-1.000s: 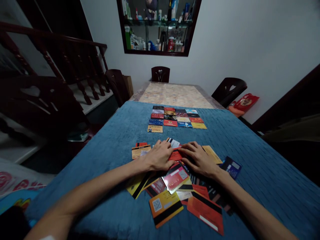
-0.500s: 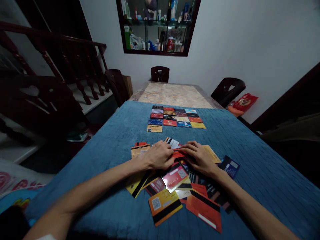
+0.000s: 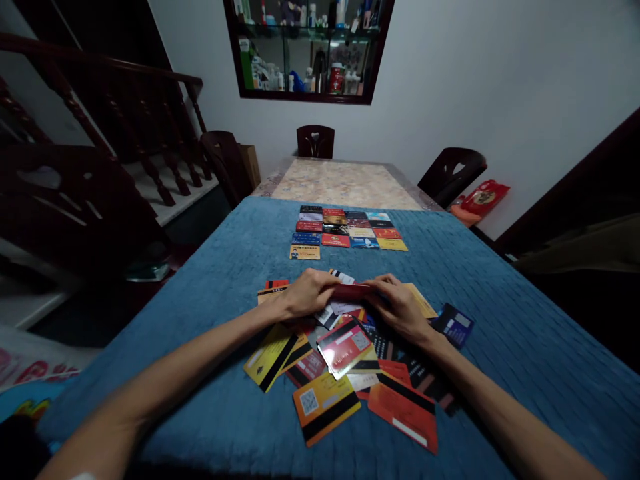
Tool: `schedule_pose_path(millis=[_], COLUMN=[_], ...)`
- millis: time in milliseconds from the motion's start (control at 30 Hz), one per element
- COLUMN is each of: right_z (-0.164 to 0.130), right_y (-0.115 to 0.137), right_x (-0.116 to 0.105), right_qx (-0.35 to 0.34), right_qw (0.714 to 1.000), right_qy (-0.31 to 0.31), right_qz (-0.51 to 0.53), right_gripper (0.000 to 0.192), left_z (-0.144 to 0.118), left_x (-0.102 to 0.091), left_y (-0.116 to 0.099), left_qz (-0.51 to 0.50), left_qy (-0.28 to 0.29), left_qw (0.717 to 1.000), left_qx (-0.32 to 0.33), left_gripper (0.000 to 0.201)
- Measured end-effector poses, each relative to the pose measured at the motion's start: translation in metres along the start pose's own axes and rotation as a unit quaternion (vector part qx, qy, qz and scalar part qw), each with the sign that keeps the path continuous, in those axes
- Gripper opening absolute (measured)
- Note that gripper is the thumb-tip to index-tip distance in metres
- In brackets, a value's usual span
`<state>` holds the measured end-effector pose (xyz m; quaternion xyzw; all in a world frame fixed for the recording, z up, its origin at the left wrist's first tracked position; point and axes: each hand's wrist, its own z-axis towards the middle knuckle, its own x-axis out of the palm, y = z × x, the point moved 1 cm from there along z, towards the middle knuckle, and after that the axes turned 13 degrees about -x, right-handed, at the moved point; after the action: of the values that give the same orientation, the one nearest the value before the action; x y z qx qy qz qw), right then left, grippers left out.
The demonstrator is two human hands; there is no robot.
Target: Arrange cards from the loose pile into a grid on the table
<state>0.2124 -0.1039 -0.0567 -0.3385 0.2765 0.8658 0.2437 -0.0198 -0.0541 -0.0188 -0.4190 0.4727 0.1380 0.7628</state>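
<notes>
My left hand (image 3: 306, 293) and my right hand (image 3: 397, 305) hold one red card (image 3: 353, 291) between them, each pinching an end, lifted just above a loose pile of cards (image 3: 350, 363). The pile lies scattered on the blue cloth (image 3: 220, 280) under and in front of my hands, with red, orange, yellow and dark cards, several showing black stripes. Farther away, a neat grid of cards (image 3: 345, 231) lies in rows on the cloth.
Beyond the cloth the patterned tabletop (image 3: 345, 183) is bare. Dark chairs stand at the far end (image 3: 315, 141), at the right (image 3: 453, 175) and at the left (image 3: 225, 163). A wall cabinet (image 3: 307, 50) holds bottles. A stair railing (image 3: 125, 113) runs along the left.
Both hands were pressed flat on the pile a second ago. They have since lifted a red card off it and now hold it by its ends.
</notes>
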Motion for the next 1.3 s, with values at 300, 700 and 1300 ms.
schedule_pose_path(millis=[300,700,1300], right_z=[0.0004,-0.0004,-0.0004], right_y=[0.0,-0.0017,-0.0021], right_x=[0.0016,0.0018,-0.0048], right_qx=[0.014,0.008,0.003], right_qw=[1.0,1.0,0.999], right_qy=[0.009,0.011,-0.028], right_qz=[0.002,-0.021,-0.027], right_gripper=[0.026,0.027,0.026], left_z=[0.0006,-0.0001,-0.0016], left_x=[0.0033,0.007,0.0042], left_y=[0.0062,0.0078,-0.0007], left_qz=[-0.034,-0.06,-0.095], left_qy=[0.001,-0.013,-0.149], left_qw=[0.999,0.998,0.984], left_qx=[-0.003,0.002,0.01], left_gripper=[0.04,0.042,0.021])
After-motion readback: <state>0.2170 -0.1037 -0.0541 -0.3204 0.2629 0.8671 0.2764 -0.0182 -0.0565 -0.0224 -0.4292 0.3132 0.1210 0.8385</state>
